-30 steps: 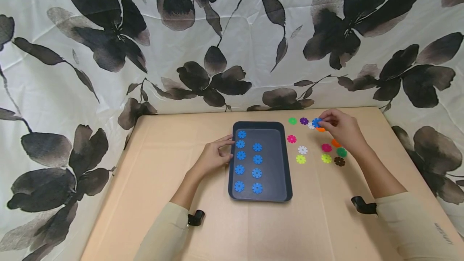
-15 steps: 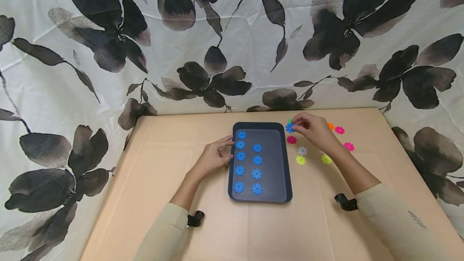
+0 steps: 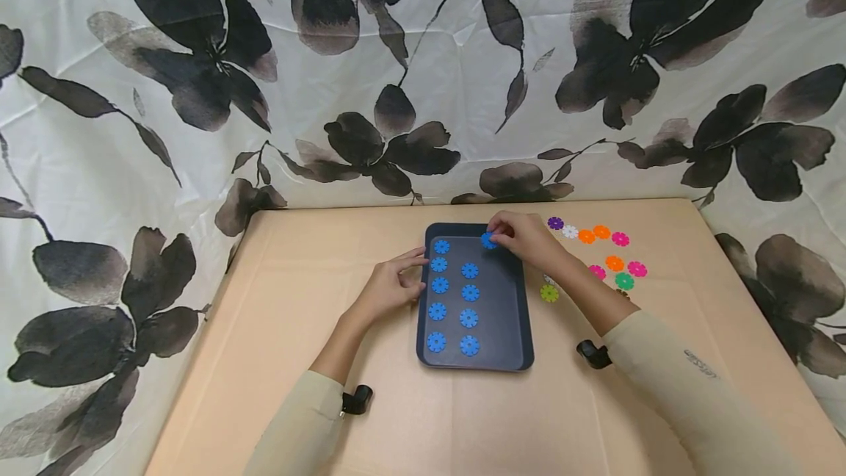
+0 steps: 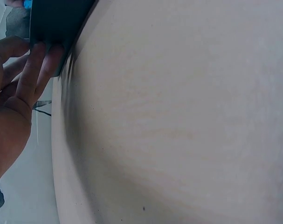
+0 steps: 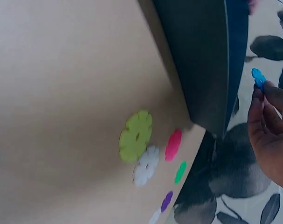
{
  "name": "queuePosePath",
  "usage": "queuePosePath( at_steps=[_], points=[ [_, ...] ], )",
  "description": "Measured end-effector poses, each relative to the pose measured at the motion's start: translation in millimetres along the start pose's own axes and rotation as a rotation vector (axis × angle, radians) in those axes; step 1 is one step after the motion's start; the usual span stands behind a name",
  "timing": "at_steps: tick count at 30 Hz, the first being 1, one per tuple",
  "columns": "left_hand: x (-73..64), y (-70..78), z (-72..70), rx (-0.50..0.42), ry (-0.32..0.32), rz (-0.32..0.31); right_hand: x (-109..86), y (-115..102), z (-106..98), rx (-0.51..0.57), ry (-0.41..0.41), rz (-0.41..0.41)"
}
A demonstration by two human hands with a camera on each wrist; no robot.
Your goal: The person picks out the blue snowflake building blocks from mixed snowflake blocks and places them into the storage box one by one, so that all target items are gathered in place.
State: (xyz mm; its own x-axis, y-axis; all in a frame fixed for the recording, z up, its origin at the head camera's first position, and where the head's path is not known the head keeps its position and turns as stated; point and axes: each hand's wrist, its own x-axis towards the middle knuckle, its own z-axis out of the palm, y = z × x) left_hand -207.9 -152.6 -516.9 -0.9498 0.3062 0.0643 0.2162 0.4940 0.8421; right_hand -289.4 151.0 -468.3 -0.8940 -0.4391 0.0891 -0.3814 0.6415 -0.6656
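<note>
A dark grey baking tray (image 3: 492, 314) lies on the table, bearing several blue notched flower-shaped discs (image 3: 469, 292) in two columns. My left hand (image 3: 390, 283) is at the tray's left side, its fingers extended and touching the rim and outer wall. Near the tray's far right corner, my right hand (image 3: 525, 235) pinches another blue flower disc (image 5: 258, 77) between thumb and fingertips. That disc is above the tray, over the top of the right column. In the right wrist view, it is tilted and clear of the tray surface.
Loose flower discs lie right of the tray, including purple (image 3: 555, 223), orange (image 3: 615, 263), pink (image 3: 637, 269), green (image 3: 624, 281) and yellow-green (image 3: 549, 293) ones. My right forearm covers some of them. A floral cloth (image 3: 390, 72) hangs behind the table (image 3: 317, 241).
My right hand has carried the pinched blue disc leftward from above the loose discs to over the tray's far right corner. The left hand has stayed at the tray's side.
</note>
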Motion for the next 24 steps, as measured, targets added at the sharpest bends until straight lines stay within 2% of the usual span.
queuePosePath(
  at_steps=[4, 12, 24],
  points=[
    [-0.1, 0.1, 0.0, -0.003, 0.001, 0.005, 8.7, -2, 12, -0.028, -0.022, -0.031],
    [-0.4, 0.5, -0.4, -0.003, -0.005, 0.0, 23.1, -1, 29, -0.101, -0.092, -0.023],
    [-0.4, 2.4, -1.3, 0.002, -0.009, -0.004, 29.0, 7, 46, -0.111, -0.079, -0.008]
  ],
)
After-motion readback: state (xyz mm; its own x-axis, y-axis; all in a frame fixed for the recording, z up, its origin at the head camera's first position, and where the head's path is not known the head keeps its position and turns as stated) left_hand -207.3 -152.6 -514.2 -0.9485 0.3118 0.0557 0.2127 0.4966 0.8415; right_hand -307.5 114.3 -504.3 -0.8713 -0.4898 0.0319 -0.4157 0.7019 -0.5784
